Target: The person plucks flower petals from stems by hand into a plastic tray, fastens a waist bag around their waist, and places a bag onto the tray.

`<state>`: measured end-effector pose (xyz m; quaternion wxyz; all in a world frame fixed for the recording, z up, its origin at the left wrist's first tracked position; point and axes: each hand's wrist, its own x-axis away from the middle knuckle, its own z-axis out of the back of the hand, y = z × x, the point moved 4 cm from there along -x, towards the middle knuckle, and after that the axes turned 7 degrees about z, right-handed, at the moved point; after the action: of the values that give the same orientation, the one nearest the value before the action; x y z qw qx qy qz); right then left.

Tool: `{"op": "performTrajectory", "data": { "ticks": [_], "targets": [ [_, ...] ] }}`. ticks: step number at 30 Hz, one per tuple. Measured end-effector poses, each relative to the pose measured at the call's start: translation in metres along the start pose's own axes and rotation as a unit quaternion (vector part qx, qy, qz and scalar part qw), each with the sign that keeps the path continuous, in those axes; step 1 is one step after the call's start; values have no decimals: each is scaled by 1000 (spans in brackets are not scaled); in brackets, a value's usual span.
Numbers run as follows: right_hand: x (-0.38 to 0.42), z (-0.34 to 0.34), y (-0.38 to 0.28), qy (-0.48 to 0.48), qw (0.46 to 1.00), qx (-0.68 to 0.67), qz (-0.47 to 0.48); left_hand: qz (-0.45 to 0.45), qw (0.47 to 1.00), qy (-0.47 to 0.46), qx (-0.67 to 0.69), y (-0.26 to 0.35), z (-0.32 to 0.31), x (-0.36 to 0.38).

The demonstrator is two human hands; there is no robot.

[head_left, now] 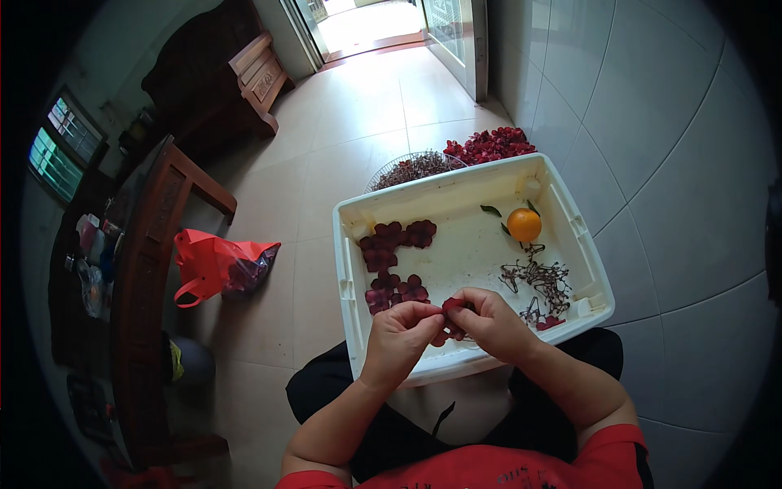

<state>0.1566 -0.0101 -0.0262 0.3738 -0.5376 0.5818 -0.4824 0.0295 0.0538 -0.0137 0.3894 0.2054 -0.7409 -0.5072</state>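
My left hand [399, 338] and my right hand [491, 324] meet over the near side of a white plastic tub [456, 262]. Fingers of both hands pinch a small dark red flower [449, 308], partly hidden by them. Flat dark red flower pieces [383, 248] lie along the tub's left side. At the tub's right, a tangle of thin brown stems [544, 279] lies below an orange [524, 225] with green leaves [490, 210] around it. A red scrap [550, 323] is beside my right wrist.
Behind the tub stand a round wire basket [415, 169] of brown stems and a heap of red flowers [493, 147]. A red plastic bag [208, 262] sits on the floor at left, near a wooden table [151, 285]. Tiled wall [652, 163] rises at right.
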Motion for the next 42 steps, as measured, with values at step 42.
{"op": "performTrajectory", "data": {
  "ticks": [42],
  "targets": [
    [-5,5,-1,89,991,34,94,-338,846,134,-389,17,-5,7]
  ]
}}
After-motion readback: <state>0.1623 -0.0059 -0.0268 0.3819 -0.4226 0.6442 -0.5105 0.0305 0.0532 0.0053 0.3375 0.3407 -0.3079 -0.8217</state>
